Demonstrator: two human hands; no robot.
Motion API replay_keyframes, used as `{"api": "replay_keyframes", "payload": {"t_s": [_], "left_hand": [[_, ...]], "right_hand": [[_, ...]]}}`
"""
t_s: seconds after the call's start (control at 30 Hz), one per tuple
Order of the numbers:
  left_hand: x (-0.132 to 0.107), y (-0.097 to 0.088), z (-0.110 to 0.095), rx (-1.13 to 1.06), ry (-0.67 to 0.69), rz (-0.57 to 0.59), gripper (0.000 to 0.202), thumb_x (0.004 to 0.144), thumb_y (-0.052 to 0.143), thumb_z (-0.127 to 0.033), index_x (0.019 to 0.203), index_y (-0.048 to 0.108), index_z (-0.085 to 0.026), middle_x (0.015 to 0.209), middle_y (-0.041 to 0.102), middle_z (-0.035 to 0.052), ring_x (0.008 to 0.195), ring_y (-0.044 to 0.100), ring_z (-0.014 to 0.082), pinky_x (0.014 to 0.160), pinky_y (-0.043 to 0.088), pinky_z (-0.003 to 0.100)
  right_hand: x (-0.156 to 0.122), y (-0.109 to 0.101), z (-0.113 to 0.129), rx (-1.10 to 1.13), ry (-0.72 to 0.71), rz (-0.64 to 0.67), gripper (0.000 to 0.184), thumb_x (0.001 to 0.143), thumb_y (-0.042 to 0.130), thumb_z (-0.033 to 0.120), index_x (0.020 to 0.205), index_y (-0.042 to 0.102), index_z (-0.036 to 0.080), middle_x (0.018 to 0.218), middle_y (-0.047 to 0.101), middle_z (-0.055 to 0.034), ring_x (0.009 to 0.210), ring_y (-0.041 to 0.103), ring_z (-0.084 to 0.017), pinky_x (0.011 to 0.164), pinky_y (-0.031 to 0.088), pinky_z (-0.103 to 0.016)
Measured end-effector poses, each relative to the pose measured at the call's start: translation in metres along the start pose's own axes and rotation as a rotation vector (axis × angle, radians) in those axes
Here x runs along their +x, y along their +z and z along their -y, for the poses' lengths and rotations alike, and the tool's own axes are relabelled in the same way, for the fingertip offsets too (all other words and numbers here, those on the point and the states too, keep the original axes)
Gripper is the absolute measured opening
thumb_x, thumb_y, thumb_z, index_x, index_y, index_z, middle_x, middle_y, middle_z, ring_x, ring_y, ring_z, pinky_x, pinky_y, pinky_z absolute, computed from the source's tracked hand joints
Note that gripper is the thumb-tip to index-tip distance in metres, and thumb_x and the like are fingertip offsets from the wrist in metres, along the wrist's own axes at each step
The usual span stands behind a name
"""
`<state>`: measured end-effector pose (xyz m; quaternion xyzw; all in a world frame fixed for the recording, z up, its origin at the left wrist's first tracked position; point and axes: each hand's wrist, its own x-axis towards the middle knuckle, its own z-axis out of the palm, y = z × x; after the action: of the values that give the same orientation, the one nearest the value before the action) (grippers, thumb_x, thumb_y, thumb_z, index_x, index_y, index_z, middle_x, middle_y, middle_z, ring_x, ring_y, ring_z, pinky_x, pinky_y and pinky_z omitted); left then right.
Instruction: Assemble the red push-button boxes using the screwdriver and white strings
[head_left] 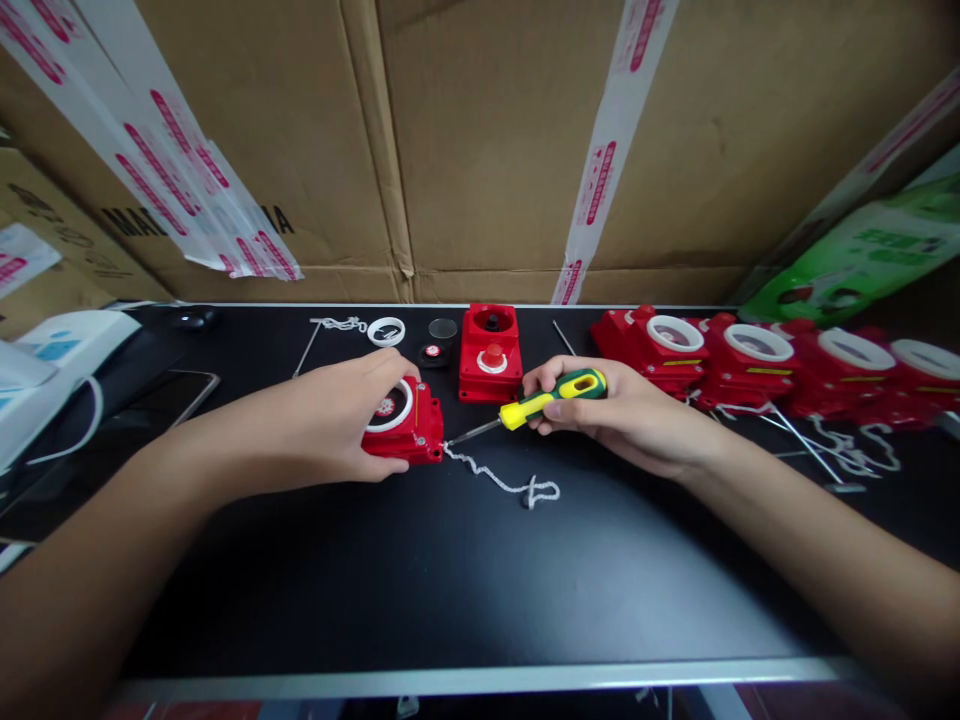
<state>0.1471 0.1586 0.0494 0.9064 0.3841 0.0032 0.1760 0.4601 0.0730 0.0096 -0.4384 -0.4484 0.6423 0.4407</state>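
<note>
My left hand (364, 405) grips a red box (421, 428) with a white ring on its face, lying on the black table. Part of the box is hidden under the fingers. In my right hand (592, 400) is a screwdriver (525, 408) with a yellow and green handle. Its tip points left at the box's right end, where a white cord (495, 480) comes out; whether it touches a screw there cannot be made out. Just behind, between the hands, stands a second red box (491, 360) with a red knob and an open round hole.
Several red boxes with white rings (757, 343) line the right side, with cords and metal rods (806, 445) before them. At the back lie a loose white ring (386, 332), a clear disc (442, 328) and a black part (433, 352). Cardboard (495, 150) walls the rear; a phone (180, 395) lies left.
</note>
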Motion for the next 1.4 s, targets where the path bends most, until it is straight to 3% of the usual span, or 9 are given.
{"api": "replay_keyframes", "payload": {"t_s": [0.17, 0.33, 0.67, 0.8, 0.9, 1.0, 1.07, 1.2, 1.4], "left_hand": [[0.000, 0.001, 0.002, 0.012, 0.021, -0.016, 0.071, 0.070, 0.087, -0.052, 0.132, 0.060, -0.028, 0.129, 0.072, 0.0067, 0.110, 0.074, 0.0331, 0.082, 0.060, 0.039], [0.001, 0.002, 0.006, 0.051, 0.043, -0.020, 0.068, 0.072, 0.087, -0.052, 0.130, 0.061, -0.029, 0.125, 0.073, 0.0065, 0.106, 0.074, 0.0327, 0.078, 0.059, 0.039], [0.000, 0.000, 0.007, 0.018, 0.042, -0.017, 0.068, 0.071, 0.087, -0.052, 0.130, 0.061, -0.029, 0.120, 0.073, 0.0054, 0.101, 0.074, 0.0309, 0.077, 0.058, 0.038], [-0.001, 0.001, 0.011, 0.021, 0.039, -0.021, 0.069, 0.071, 0.088, -0.052, 0.130, 0.062, -0.030, 0.119, 0.074, 0.0044, 0.099, 0.074, 0.0307, 0.076, 0.058, 0.038], [-0.002, 0.002, 0.012, 0.069, 0.093, -0.055, 0.079, 0.068, 0.090, -0.055, 0.136, 0.061, -0.029, 0.131, 0.071, 0.0074, 0.112, 0.071, 0.0345, 0.088, 0.059, 0.042], [-0.004, 0.001, 0.003, 0.128, 0.217, -0.163, 0.091, 0.068, 0.091, -0.062, 0.143, 0.058, -0.024, 0.142, 0.065, 0.0117, 0.129, 0.063, 0.0385, 0.106, 0.054, 0.049], [-0.005, -0.001, -0.007, 0.153, 0.326, -0.264, 0.073, 0.080, 0.086, -0.058, 0.139, 0.061, -0.022, 0.137, 0.067, 0.0118, 0.130, 0.061, 0.0364, 0.110, 0.051, 0.049], [-0.005, -0.001, -0.025, 0.149, 0.525, -0.414, 0.024, 0.099, 0.073, -0.033, 0.119, 0.071, -0.021, 0.116, 0.072, 0.0091, 0.120, 0.062, 0.0294, 0.104, 0.053, 0.044], [-0.003, 0.008, -0.030, 0.119, 0.627, -0.431, 0.013, 0.101, 0.071, -0.025, 0.111, 0.072, -0.017, 0.105, 0.072, 0.0086, 0.107, 0.062, 0.0260, 0.103, 0.054, 0.047]], "right_hand": [[0.001, 0.000, -0.001, 0.020, -0.008, 0.000, 0.026, 0.076, 0.094, 0.022, 0.091, 0.074, 0.017, 0.108, 0.072, -0.0020, 0.086, 0.072, -0.012, 0.084, 0.062, -0.026], [0.002, -0.003, 0.001, 0.021, -0.014, 0.054, 0.026, 0.073, 0.092, 0.011, 0.087, 0.071, 0.018, 0.111, 0.073, -0.0023, 0.096, 0.073, -0.015, 0.085, 0.060, -0.025], [0.001, -0.004, 0.003, 0.007, -0.042, 0.077, 0.030, 0.074, 0.084, 0.001, 0.072, 0.059, 0.018, 0.097, 0.075, -0.0005, 0.094, 0.073, -0.014, 0.088, 0.056, -0.025], [-0.001, -0.006, 0.011, 0.046, -0.059, 0.030, 0.030, 0.071, 0.082, -0.004, 0.072, 0.060, 0.018, 0.096, 0.075, 0.0008, 0.089, 0.072, -0.011, 0.081, 0.056, -0.020], [-0.003, -0.009, 0.015, 0.074, -0.053, 0.008, 0.030, 0.069, 0.079, -0.006, 0.073, 0.061, 0.019, 0.095, 0.074, 0.0018, 0.084, 0.072, -0.011, 0.075, 0.056, -0.018], [-0.005, -0.010, 0.020, 0.101, -0.044, -0.015, 0.030, 0.068, 0.078, -0.006, 0.073, 0.062, 0.019, 0.095, 0.074, 0.0024, 0.083, 0.073, -0.012, 0.076, 0.059, -0.020], [-0.006, -0.009, 0.023, 0.127, -0.051, -0.029, 0.030, 0.067, 0.078, -0.006, 0.071, 0.061, 0.019, 0.094, 0.073, 0.0027, 0.083, 0.073, -0.012, 0.077, 0.060, -0.021], [-0.009, -0.003, 0.028, 0.174, -0.064, -0.025, 0.030, 0.066, 0.078, -0.006, 0.069, 0.062, 0.019, 0.091, 0.072, 0.0036, 0.082, 0.074, -0.013, 0.075, 0.061, -0.022], [-0.013, 0.000, 0.029, 0.214, -0.090, -0.021, 0.031, 0.065, 0.078, -0.006, 0.068, 0.061, 0.021, 0.089, 0.069, 0.0044, 0.079, 0.075, -0.015, 0.069, 0.061, -0.022]]}}
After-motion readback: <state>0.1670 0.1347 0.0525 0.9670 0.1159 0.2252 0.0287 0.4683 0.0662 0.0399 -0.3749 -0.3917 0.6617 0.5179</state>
